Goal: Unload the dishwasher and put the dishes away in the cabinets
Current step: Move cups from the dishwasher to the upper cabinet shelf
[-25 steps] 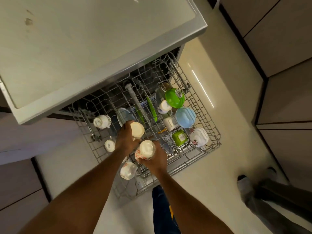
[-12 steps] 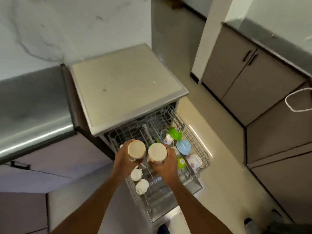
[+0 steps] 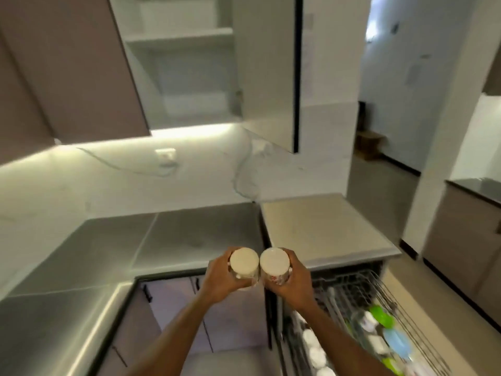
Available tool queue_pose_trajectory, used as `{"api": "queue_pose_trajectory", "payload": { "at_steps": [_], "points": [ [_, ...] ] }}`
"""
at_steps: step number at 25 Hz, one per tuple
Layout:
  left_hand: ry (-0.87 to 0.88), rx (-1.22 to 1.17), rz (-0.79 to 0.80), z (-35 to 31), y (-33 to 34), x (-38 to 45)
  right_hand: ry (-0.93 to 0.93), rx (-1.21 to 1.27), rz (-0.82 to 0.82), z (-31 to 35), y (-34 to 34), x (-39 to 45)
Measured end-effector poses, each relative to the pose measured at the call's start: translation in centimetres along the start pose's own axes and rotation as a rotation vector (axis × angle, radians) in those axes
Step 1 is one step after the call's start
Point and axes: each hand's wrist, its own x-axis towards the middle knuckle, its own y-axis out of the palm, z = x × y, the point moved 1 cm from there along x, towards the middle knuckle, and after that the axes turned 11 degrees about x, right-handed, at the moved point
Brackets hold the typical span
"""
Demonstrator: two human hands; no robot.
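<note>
Cups (image 3: 244, 263) upside-down, one per grip

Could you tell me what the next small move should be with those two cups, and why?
Probably raise both cups toward the open cabinet: the left hand and right hand each grip an upturned cup, and its shelves look bare.

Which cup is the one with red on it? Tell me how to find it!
Look just in front of the steel counter, where two hands hold two cups bottom-up, side by side. It is the one in the right hand: the cup showing red marks on its side.
</note>
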Motion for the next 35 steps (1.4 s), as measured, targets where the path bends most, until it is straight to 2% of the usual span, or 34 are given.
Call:
{"api": "queue_pose_trajectory", "payload": {
  "at_steps": [5,9,16,19,24,29,35],
  "points": [
    [0.005,0.038,-0.183,1.6,-13.4,1.7,-0.109,0.074,0.126,7.2,9.2,5.7],
    [0.022,0.087,-0.271,4.0,-20.3,5.9,-0.198,0.147,0.206,10.6,15.5,12.4],
    [0.085,0.132,-0.352,4.8,-32.0,21.9,-0.400,0.173,0.243,17.3,22.4,31.5],
    [0.110,0.121,-0.432,3.4,-37.5,28.9,-0.467,0.153,0.204,22.1,24.0,40.1],
    [0.213,0.223,-0.619,-0.6,-46.5,39.0,-0.592,0.110,0.036,32.9,25.3,51.5],
    [0.289,0.242,-0.889,-4.4,-54.0,48.5,-0.703,0.017,-0.159,42.2,26.4,61.2],
    [0.221,0.244,-0.884,-3.9,-57.6,57.9,-0.567,-0.033,-0.231,45.6,29.3,70.4]
  ]
}}
